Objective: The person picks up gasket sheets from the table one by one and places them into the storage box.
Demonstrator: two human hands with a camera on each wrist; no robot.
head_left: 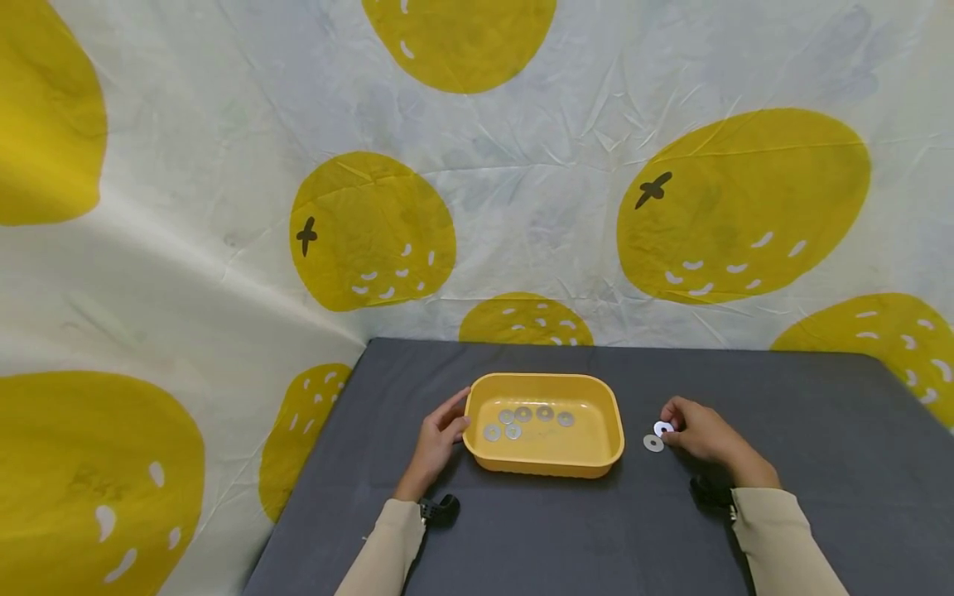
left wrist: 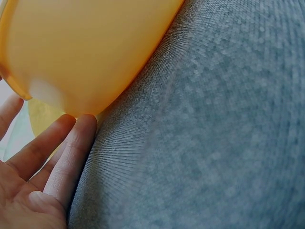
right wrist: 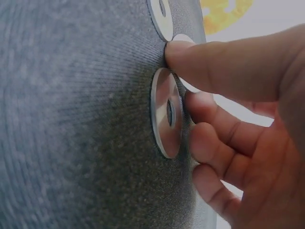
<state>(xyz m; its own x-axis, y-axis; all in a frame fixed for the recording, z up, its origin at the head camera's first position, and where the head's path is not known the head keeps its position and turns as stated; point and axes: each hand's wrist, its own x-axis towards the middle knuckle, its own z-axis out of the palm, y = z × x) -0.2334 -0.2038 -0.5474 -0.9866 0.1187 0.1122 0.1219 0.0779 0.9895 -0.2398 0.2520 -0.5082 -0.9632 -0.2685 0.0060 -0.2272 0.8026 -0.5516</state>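
Against the left end of a yellow plastic tub [head_left: 547,468], my left hand [head_left: 436,439] rests with extended fingers [left wrist: 71,157] touching its outer wall. Several flat metal washers [head_left: 545,413] lie spread over the tub's floor, mostly toward its left and back. Right of the tub, my right hand [head_left: 701,430] pinches a washer [head_left: 662,427] between thumb and fingers. Beside it a second washer [head_left: 653,444] lies flat on the cloth. Close up in the right wrist view, another washer [right wrist: 167,114] lies under the curled fingers, and one more [right wrist: 162,19] sits beyond the thumb.
A dark grey cloth [head_left: 537,538] covers the table. Behind and to the left hangs a white sheet [head_left: 522,223] printed with large yellow fruit. The table's back edge meets this sheet. Black straps with small devices [head_left: 441,511] sit on both wrists.
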